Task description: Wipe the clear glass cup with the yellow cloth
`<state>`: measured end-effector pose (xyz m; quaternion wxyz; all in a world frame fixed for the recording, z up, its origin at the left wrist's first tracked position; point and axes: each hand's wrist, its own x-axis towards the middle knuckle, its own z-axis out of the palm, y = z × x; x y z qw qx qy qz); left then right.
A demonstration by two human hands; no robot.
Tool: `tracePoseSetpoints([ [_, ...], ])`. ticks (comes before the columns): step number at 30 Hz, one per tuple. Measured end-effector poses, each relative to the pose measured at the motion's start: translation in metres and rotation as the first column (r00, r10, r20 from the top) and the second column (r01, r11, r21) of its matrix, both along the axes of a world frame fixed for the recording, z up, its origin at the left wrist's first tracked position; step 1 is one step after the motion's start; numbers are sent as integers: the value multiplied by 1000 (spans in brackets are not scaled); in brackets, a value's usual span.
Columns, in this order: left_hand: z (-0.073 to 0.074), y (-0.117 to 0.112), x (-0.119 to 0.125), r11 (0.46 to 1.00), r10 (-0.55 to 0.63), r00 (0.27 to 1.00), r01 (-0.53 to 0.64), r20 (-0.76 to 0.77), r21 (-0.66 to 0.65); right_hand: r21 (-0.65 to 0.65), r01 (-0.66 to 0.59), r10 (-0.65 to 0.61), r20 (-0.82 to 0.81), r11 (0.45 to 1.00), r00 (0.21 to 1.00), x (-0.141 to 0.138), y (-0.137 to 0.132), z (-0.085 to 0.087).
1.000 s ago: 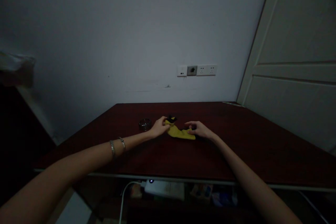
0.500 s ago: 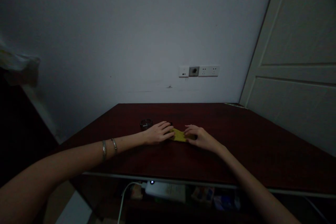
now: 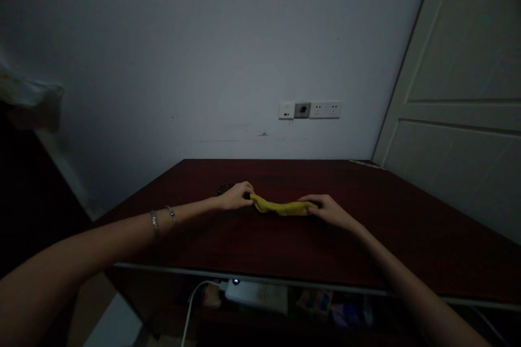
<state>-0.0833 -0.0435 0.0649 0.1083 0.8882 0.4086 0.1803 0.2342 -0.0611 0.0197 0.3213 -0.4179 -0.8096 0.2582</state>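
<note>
A yellow cloth point(image 3: 283, 208) stretches in a narrow, slightly sagging strip between my two hands, just over the dark red tabletop point(image 3: 260, 244). My left hand point(image 3: 238, 196) pinches its left end, fingers closed. At the other end, my right hand point(image 3: 328, 209) grips the cloth between thumb and fingers. Behind my left hand sits a small dark glass-like container point(image 3: 224, 188), mostly hidden by that hand. Two silver bracelets point(image 3: 154, 223) circle my left wrist.
Under the tabletop, an open shelf holds a white box-like device point(image 3: 257, 295) with a white cable point(image 3: 189, 309), and several packets point(image 3: 315, 301). Wall sockets point(image 3: 325, 110) are set in the wall behind the table. A pale panelled door point(image 3: 459, 146) stands at the right.
My hands have moved apart, the left going left and the right going right. The yellow cloth, bunched flat between them before, is now drawn out into a longer strip.
</note>
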Motion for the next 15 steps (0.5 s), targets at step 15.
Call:
tracePoseSetpoints([
  [15,2,-21,-7,999,-22,934,31,-358,18,123,-18,1,140,992,990,-6,-3,1],
])
